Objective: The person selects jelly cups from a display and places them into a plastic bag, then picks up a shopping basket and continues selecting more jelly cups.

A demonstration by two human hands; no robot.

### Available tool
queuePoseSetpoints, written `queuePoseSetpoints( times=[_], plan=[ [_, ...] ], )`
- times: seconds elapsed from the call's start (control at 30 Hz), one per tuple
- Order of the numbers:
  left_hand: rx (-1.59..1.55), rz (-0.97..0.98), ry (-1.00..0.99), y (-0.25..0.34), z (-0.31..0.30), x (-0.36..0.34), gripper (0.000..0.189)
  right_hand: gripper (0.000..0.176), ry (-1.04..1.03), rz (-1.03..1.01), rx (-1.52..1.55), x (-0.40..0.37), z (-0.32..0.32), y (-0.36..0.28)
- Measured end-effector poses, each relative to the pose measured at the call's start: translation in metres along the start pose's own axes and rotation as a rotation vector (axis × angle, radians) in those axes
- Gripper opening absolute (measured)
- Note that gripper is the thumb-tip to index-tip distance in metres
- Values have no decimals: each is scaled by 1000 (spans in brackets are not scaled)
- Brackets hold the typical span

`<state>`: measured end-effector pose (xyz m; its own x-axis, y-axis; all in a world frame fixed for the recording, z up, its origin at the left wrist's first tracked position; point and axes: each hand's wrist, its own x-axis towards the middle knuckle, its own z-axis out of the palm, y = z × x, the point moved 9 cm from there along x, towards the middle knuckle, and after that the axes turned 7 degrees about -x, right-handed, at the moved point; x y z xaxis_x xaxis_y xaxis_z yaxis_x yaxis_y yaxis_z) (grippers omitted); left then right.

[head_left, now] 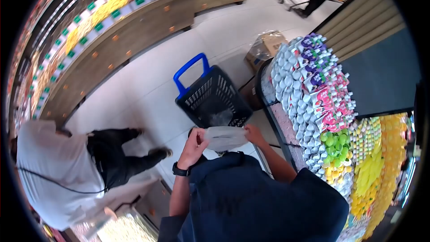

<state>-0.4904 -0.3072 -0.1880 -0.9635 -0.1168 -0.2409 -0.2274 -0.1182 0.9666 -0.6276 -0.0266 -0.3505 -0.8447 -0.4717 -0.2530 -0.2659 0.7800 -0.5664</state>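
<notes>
A whitish, see-through plastic bag (225, 138) is stretched flat between my two hands, in front of my dark shirt. My left hand (193, 146), with a black watch on its wrist, pinches the bag's left end. At the opposite end, my right hand (253, 135) has its fingers closed on the bag's edge. Just beyond the bag, a dark shopping basket (233, 90) with a raised blue handle (179, 78) stands on the floor. Something clear and crumpled (220, 117) lies inside the basket; its kind is hard to make out.
To my right rises a display of silver, purple and pink pouches (309, 85), with yellow goods beside it. A cardboard box (271, 44) stands behind the basket. Bins of grains (105, 11) line the left. A person in white (58, 170) is close on my left.
</notes>
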Motion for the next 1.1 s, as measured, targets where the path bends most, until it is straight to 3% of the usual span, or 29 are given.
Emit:
queuePoseSetpoints(
  times=[0.1,0.13,0.17,0.2,0.23,0.27,0.33,0.5,0.57,0.7,0.73,0.77,0.83,0.87,0.9,0.97,1.1],
  plan=[
    [249,194,-66,37,-30,65,31,32,141,472,-97,-55,16,89],
    [342,247,-49,44,-46,88,34,43,53,625,-178,-82,32,122],
    [463,347,-46,47,-63,114,33,52,60,869,151,-118,25,108],
    [612,413,-46,56,-76,137,32,36,237,935,201,-148,26,108],
    [760,483,-40,65,-86,161,32,32,215,1041,250,-173,53,136],
    [753,513,-67,66,-97,187,32,31,157,1116,274,-192,56,122],
    [1228,531,-3,55,-112,241,33,26,142,1235,296,-227,62,93],
    [1378,414,-159,8,-128,348,38,21,263,1422,493,-280,103,23],
    [1266,41,-416,-44,-128,376,34,22,270,1415,478,-289,116,0],
    [1259,111,-439,-45,-132,373,31,23,175,1357,345,-300,158,-1],
    [1247,157,-402,-45,-135,371,29,25,105,1354,320,-302,171,0],
    [1237,196,-365,-45,-142,365,27,24,-112,1294,149,-294,176,-3],
    [1243,152,-331,-47,-158,349,25,22,-214,1131,-89,-275,182,0],
    [1231,140,-291,-46,-169,336,24,20,-144,1115,-22,-267,180,2],
    [1246,109,-301,-51,-179,321,24,20,45,1315,284,-266,167,-9],
    [1213,129,-210,-42,-198,300,23,22,198,1215,361,-240,160,-3],
    [1105,13,-47,-52,-235,259,23,26,221,1059,280,-178,118,-21]
  ],
)
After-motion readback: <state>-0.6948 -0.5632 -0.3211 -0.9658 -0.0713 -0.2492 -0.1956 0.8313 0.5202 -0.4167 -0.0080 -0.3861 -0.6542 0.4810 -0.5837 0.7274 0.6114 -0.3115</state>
